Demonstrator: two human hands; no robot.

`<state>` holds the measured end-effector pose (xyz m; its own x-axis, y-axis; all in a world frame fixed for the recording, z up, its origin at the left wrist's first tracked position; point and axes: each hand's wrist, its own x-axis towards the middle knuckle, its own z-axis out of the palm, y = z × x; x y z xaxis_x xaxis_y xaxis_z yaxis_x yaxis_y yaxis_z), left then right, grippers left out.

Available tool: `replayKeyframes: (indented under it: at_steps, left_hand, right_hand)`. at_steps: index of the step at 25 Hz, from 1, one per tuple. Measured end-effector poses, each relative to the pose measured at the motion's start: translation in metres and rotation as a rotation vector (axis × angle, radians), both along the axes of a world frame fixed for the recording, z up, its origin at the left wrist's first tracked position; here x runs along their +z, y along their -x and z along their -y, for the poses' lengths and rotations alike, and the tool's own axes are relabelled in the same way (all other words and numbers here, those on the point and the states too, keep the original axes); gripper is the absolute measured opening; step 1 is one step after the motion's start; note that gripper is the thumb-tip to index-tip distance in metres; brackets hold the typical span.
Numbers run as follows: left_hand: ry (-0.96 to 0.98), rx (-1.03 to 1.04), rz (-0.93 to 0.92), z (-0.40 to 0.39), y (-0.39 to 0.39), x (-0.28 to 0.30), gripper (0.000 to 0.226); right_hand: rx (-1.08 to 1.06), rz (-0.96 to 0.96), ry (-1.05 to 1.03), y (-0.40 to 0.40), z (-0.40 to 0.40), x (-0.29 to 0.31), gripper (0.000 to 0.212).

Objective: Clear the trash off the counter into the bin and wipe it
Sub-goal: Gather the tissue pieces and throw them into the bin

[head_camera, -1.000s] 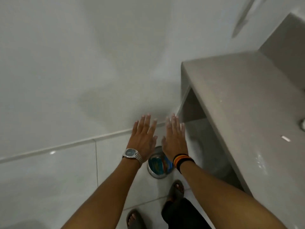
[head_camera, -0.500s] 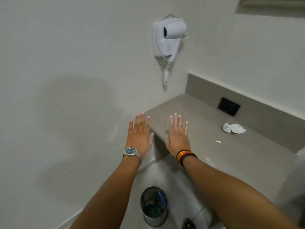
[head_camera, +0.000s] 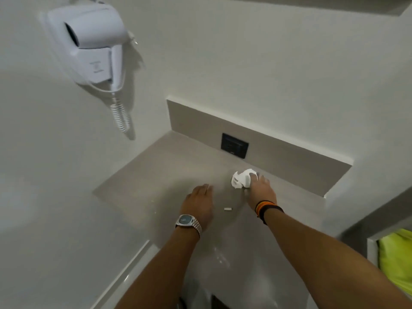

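A grey counter (head_camera: 169, 170) is filling the middle of the view, running into a corner of pale wall. A white hair dryer (head_camera: 89, 41) is hanging on the wall above and to the left of the counter, its coiled cord dangling toward the counter's back corner. A dark socket plate (head_camera: 234, 145) is sitting in the low backsplash at the counter's rear. Something bright yellow-green (head_camera: 396, 262) is showing off the counter's right end.

The right hand (head_camera: 260, 190) is reaching to the back of the counter, fingers resting on a crumpled white tissue (head_camera: 242, 178) lying just below the socket plate; whether they are gripping it is unclear. The left hand (head_camera: 198, 204), wearing a metal watch (head_camera: 188, 221), is hovering relaxed and empty over the counter's middle. A small white scrap (head_camera: 227, 209) is lying on the counter between the two hands.
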<state>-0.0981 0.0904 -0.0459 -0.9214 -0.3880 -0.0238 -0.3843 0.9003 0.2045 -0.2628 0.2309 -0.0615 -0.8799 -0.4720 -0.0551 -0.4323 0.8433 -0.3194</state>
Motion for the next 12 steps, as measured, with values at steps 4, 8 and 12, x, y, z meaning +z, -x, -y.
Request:
replayKeyframes:
  at_steps: [4,8,12]
  left_hand:
    - [-0.149,0.008,0.101,-0.006,0.084,-0.019,0.057]
    - [-0.231,0.074,0.1,-0.015,0.142,-0.039,0.067]
    - [-0.251,0.181,0.083,-0.017,0.168,-0.048,0.044]
  right_hand:
    - [0.034,0.165,-0.028,0.057,0.001,-0.025,0.068]
    - [0.107,0.08,-0.038,0.08,0.002,-0.05,0.052]
    - [0.005,0.027,0.164,0.087,0.0,-0.056,0.031]
